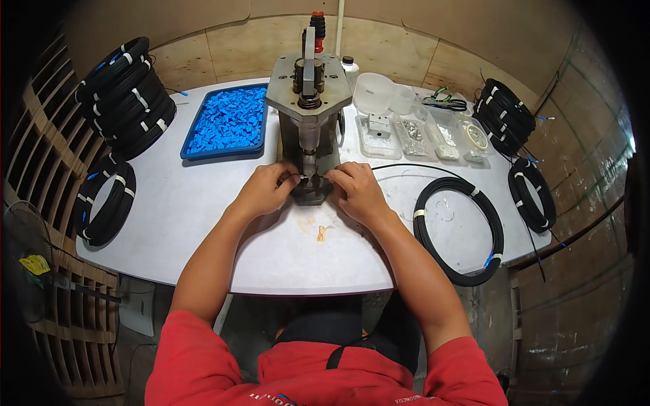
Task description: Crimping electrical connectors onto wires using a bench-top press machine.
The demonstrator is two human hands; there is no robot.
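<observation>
Slender black round cable (406,164) leads across the white tabletop (305,271) from a black ring-shaped coil (497,227) with pale ties (419,213) to the right hand (360,193), which lies beside the lower tooling (310,166) of an upright grey metal press (309,128). The fingers (289,181) of the left hand (266,191) and of the right are drawn narrow on opposite sides of this tooling; whether they grip the cable cannot be told. A dark-blue rectangular tray (220,155) of small bright-blue pieces (227,122) stands left of the press
</observation>
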